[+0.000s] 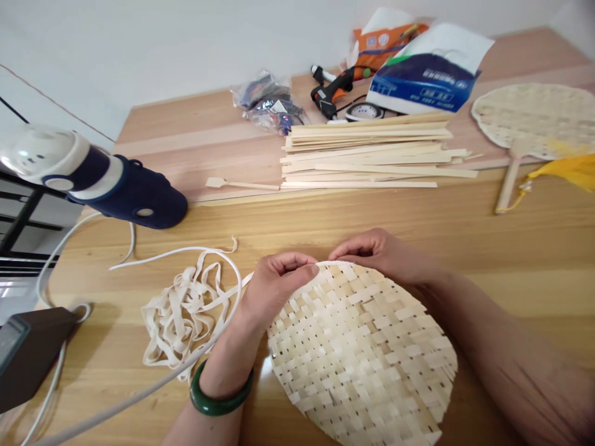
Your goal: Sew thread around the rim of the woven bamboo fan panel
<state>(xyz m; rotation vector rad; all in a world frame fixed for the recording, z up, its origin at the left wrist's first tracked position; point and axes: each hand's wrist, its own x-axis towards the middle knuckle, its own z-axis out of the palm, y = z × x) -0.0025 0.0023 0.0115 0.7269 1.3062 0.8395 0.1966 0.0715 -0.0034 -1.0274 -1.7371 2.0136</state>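
Observation:
A round woven bamboo fan panel (362,353) lies tilted in front of me, its trimmed strip ends showing along the right edge. My left hand (279,285) pinches its top rim, thumb on the front, with a white fabric tape (332,263) folded along the edge there. Just to the right, my right hand (372,254) has its fingers closed on the same rim and tape. From under my left hand the tape runs left to a loose tangled heap of fabric tape (186,310) on the table. A green bangle (220,396) circles my left wrist.
Behind lie stacked bamboo strips (372,155), a small wooden stick (242,184), a glue gun (332,93), bagged items (269,102) and a blue packet (423,80). A finished-looking woven fan (534,118) is at right. At left stand a blue bottle (134,192), a white cable (153,396) and a dark box (32,353).

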